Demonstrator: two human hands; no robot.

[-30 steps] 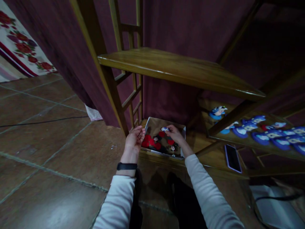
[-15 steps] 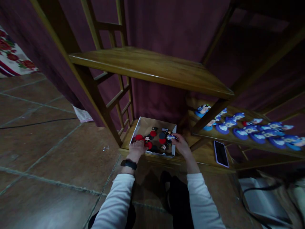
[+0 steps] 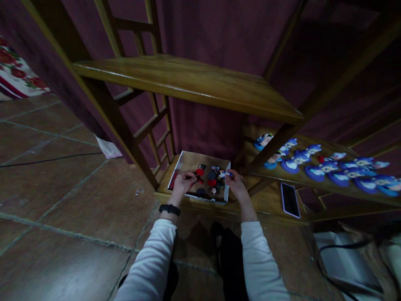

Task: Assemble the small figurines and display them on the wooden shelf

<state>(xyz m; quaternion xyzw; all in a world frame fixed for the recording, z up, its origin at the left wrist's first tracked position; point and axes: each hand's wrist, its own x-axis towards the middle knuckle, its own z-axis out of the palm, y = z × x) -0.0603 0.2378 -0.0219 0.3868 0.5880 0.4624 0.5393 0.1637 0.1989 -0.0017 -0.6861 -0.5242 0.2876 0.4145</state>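
A shallow white-edged cardboard box (image 3: 213, 156) holds several small figurines, some on red or dark round bases. My left hand (image 3: 182, 184), with a dark band on its wrist, is over the box's left part. Its fingers are closed on a red and black figurine (image 3: 197, 179), whose details are too small to make out. At the box's right edge, my right hand (image 3: 237, 184) pinches a blue and white figurine (image 3: 227, 174). Between the hands lie a red base (image 3: 212, 182) and a small figurine (image 3: 213, 190) near the front wall.
A wooden shelf board (image 3: 188, 81) hangs over the box, with a lattice side at left. Several blue-based figurines (image 3: 321, 169) stand on a shelf to the right. A phone (image 3: 290, 200) lies below them. A grey container (image 3: 347, 259) is at lower right.
My left hand has lifted a little and turned its fingers inward, now pinching a red and black figurine. My right hand keeps the blue and white one. The view has shifted slightly.
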